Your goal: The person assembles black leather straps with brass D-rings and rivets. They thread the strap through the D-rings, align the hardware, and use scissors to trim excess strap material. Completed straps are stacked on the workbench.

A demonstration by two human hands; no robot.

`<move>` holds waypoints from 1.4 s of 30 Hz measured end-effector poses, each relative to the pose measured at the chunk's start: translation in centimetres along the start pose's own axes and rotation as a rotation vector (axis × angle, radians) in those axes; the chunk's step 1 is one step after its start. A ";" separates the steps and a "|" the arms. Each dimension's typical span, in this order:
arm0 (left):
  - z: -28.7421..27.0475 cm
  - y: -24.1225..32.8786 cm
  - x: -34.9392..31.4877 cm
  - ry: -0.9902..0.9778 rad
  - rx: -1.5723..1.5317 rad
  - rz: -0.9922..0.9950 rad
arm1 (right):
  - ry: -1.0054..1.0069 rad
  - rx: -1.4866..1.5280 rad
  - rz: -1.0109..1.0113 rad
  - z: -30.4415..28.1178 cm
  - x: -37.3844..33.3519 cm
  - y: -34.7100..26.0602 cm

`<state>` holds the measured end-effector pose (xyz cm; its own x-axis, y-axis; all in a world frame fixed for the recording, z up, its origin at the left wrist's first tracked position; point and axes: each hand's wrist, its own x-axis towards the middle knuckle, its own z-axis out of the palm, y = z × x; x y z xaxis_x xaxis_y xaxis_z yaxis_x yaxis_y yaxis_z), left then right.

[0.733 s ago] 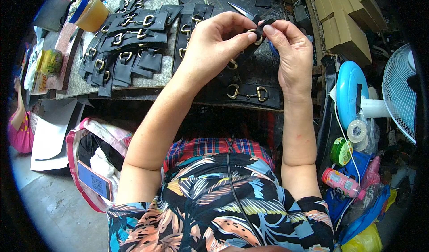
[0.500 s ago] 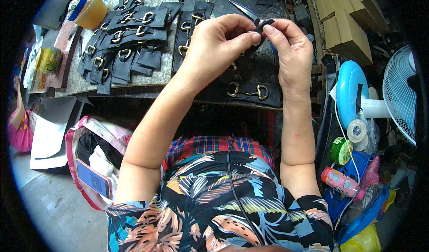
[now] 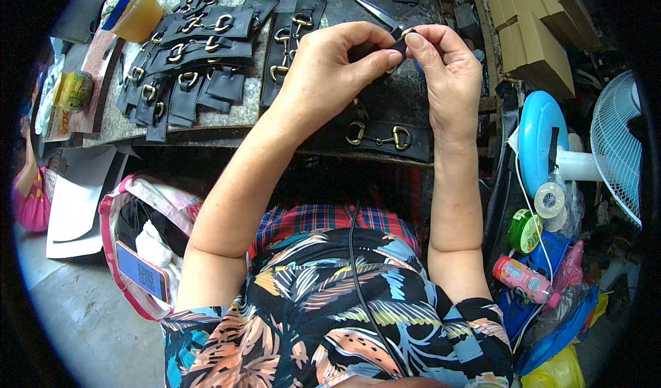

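Over the dark workbench, my left hand (image 3: 337, 71) and my right hand (image 3: 449, 71) meet, thumbs and forefingers pinching a small black strap (image 3: 401, 42), seemingly leather, between them. Fingers cover most of it; a bit of brass-coloured metal shows by it. Just beyond the fingertips lies a pointed metal blade (image 3: 373, 9), its other end hidden by my hands. Below my hands, at the bench's near edge, rests a black leather piece with a brass-coloured snaffle-shaped buckle (image 3: 379, 137). Similar black leather pieces with buckles (image 3: 200, 49) lie overlapping in piles to the left.
A tub of amber stuff (image 3: 135, 17) stands at the bench's far left. Cardboard boxes (image 3: 530, 40) are stacked at the right, above a blue-and-white fan (image 3: 544, 133). A pink bottle (image 3: 521, 278) lies lower right. At lower left, a bag holds a phone (image 3: 141, 271).
Both hands stay nearly in place, still pinching the black strap. The strap has turned slightly between the fingertips, and brass-coloured metal now shows near it. The whole view has shifted a little.
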<state>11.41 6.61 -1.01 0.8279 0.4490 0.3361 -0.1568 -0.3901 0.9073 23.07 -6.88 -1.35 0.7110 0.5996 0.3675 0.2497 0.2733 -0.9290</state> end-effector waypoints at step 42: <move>-1.2 0.5 0.1 -0.050 -0.317 -0.162 | -0.059 -0.478 -0.458 0.3 -0.3 -1.3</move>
<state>10.73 7.40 -0.19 0.8800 0.4413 0.1753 -0.1735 -0.0448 0.9838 22.33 -7.19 -0.26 0.4293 0.5464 0.7191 0.7921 0.1548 -0.5905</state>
